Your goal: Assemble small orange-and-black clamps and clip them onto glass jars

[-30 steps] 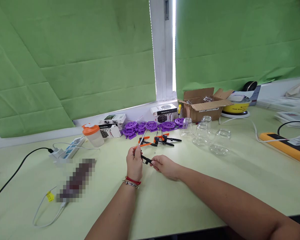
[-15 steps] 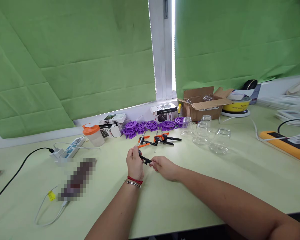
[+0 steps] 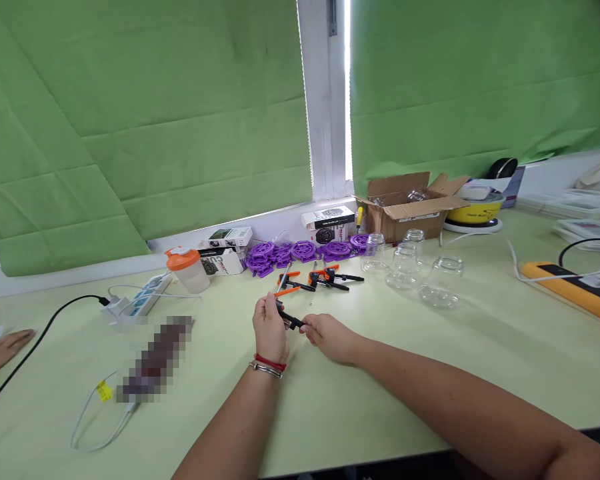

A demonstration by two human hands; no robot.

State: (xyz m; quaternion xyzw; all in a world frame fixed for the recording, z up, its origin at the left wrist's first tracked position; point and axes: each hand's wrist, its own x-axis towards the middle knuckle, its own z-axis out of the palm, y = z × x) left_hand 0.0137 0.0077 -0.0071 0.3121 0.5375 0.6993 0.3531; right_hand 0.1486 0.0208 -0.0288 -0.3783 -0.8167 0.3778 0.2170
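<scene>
Other person's hand (image 3: 7, 350): further in from the desk's (image 3: 360, 413) left
Left hand (image 3: 271, 328): grip closed round one black-orange tool (image 3: 293, 321), between front and back edges
Right hand (image 3: 330, 335): grip pinching its end
Glass jars (image 3: 441, 293): four

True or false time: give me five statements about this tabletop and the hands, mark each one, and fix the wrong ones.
1. The left hand and right hand both hold one slim black tool. True.
2. The translucent shaker bottle with an orange lid stands right of the four clear, rounded jars. False; it stands left of them.
3. Round purple openwork pieces lie farther back than both hands. True.
4. The brown cardboard box is closed. False; its top flaps are open.
5. The jars are upright or inverted, not lying sideways. True.
</scene>
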